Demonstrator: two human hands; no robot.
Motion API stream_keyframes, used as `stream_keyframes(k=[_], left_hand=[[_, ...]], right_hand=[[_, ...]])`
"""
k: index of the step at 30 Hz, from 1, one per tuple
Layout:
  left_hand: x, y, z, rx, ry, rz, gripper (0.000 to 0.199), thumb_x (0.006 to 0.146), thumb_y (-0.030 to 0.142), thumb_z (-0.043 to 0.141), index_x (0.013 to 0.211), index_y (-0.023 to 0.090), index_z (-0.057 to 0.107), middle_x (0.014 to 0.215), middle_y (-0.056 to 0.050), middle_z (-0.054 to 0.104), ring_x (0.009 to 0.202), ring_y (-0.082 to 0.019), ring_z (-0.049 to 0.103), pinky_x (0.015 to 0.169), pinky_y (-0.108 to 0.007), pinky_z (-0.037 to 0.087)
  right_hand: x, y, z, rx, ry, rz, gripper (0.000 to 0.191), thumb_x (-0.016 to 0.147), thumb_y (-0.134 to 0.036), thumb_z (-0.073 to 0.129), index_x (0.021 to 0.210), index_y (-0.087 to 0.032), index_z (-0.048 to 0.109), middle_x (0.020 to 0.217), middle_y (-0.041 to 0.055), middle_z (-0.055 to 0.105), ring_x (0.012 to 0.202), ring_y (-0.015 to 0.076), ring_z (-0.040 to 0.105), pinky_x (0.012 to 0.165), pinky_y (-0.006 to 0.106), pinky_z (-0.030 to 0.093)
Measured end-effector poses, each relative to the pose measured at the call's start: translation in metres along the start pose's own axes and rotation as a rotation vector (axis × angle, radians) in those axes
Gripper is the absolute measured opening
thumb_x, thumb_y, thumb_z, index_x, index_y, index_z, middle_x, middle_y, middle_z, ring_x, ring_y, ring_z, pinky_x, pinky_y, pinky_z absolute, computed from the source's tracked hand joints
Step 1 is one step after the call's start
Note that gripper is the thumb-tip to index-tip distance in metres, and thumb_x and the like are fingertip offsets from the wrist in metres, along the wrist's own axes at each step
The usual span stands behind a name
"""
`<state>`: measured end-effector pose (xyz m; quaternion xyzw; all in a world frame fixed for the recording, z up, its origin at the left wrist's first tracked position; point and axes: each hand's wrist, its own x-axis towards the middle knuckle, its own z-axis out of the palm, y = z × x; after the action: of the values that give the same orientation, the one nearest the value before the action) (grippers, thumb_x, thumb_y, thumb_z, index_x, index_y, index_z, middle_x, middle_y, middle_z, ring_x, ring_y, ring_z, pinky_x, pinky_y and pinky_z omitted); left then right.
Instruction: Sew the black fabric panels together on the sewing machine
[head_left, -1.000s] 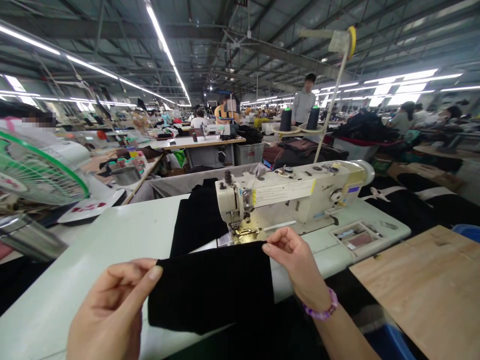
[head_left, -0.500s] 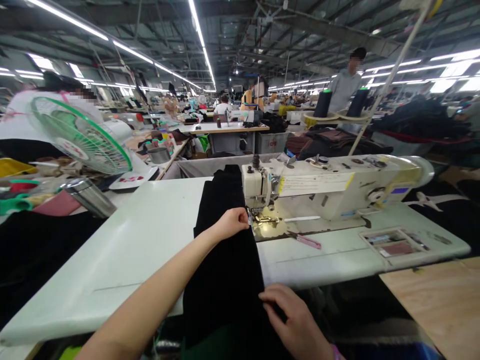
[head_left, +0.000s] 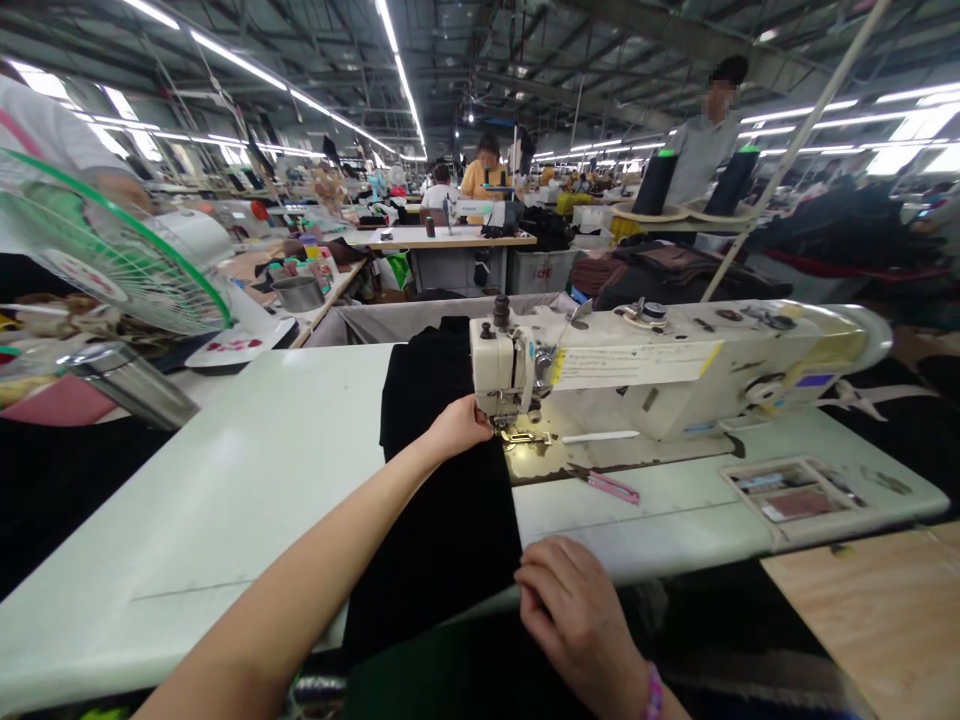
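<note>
Probably soft, light and limp, the cloth [head_left: 450,520] spans the surface [head_left: 255,480] from back edge to front edge, best held by its border nearest the machine [head_left: 622,400], where the left hand [head_left: 459,428] pinches it and the right hand [head_left: 574,605] curls half-closed, hold unclear.

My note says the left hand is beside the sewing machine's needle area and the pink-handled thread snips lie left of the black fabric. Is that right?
Not quite: in the head view, the pink-handled thread snips lie right of the black fabric, not left. The left hand is beside the needle area, as noted.
</note>
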<state>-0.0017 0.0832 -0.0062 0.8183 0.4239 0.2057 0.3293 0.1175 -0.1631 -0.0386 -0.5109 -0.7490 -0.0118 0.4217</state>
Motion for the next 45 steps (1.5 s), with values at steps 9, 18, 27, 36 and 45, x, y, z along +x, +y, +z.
stream_keyframes(k=[9, 18, 27, 36, 45], left_hand=[[0.005, 0.005, -0.003, 0.107, -0.001, 0.022, 0.012, 0.065, 0.010, 0.065, 0.073, 0.016, 0.059, 0.063, 0.002, 0.059, 0.060, -0.014, 0.056, 0.057, -0.023, 0.040], [-0.117, 0.041, 0.005, 0.296, -0.006, 0.280, 0.005, 0.088, 0.017, 0.058, 0.090, 0.018, 0.063, 0.094, -0.009, 0.066, 0.093, -0.025, 0.061, 0.085, -0.039, 0.050], [-0.152, 0.011, 0.011, 0.488, -0.219, 0.757, 0.040, 0.090, 0.012, 0.047, 0.130, 0.009, 0.056, 0.124, -0.017, 0.066, 0.116, -0.030, 0.059, 0.102, -0.044, 0.052], [-0.101, 0.000, -0.003, 0.521, -0.191, 0.772, 0.031, 0.096, 0.014, 0.045, 0.120, 0.014, 0.064, 0.120, -0.015, 0.068, 0.111, -0.026, 0.062, 0.094, -0.042, 0.056], [-0.060, -0.008, -0.015, 0.489, -0.142, 0.740, 0.033, 0.096, 0.012, 0.041, 0.113, 0.011, 0.068, 0.114, -0.015, 0.070, 0.105, -0.024, 0.063, 0.091, -0.038, 0.056]], right_hand=[[0.001, 0.002, 0.004, 0.013, 0.009, -0.034, 0.022, 0.086, -0.001, 0.048, 0.093, -0.018, 0.060, 0.088, 0.0045, 0.068, 0.081, 0.0202, 0.062, 0.075, 0.037, 0.050], [-0.005, 0.003, -0.009, 0.061, -0.134, -0.046, 0.030, 0.088, -0.002, 0.047, 0.108, -0.018, 0.063, 0.102, 0.0077, 0.071, 0.096, 0.0223, 0.063, 0.090, 0.044, 0.051], [0.026, 0.018, 0.003, 0.036, -0.142, -0.001, 0.031, 0.087, -0.003, 0.049, 0.108, -0.019, 0.066, 0.102, 0.0069, 0.071, 0.098, 0.0231, 0.061, 0.095, 0.047, 0.047], [0.060, 0.041, 0.015, -0.133, -0.160, 0.087, 0.021, 0.081, -0.004, 0.061, 0.089, -0.021, 0.072, 0.091, 0.0053, 0.063, 0.092, 0.0231, 0.055, 0.089, 0.042, 0.045], [0.083, 0.052, 0.023, -0.218, -0.181, 0.146, 0.017, 0.085, -0.008, 0.062, 0.093, -0.019, 0.072, 0.089, 0.0057, 0.062, 0.092, 0.0252, 0.053, 0.089, 0.045, 0.043]])
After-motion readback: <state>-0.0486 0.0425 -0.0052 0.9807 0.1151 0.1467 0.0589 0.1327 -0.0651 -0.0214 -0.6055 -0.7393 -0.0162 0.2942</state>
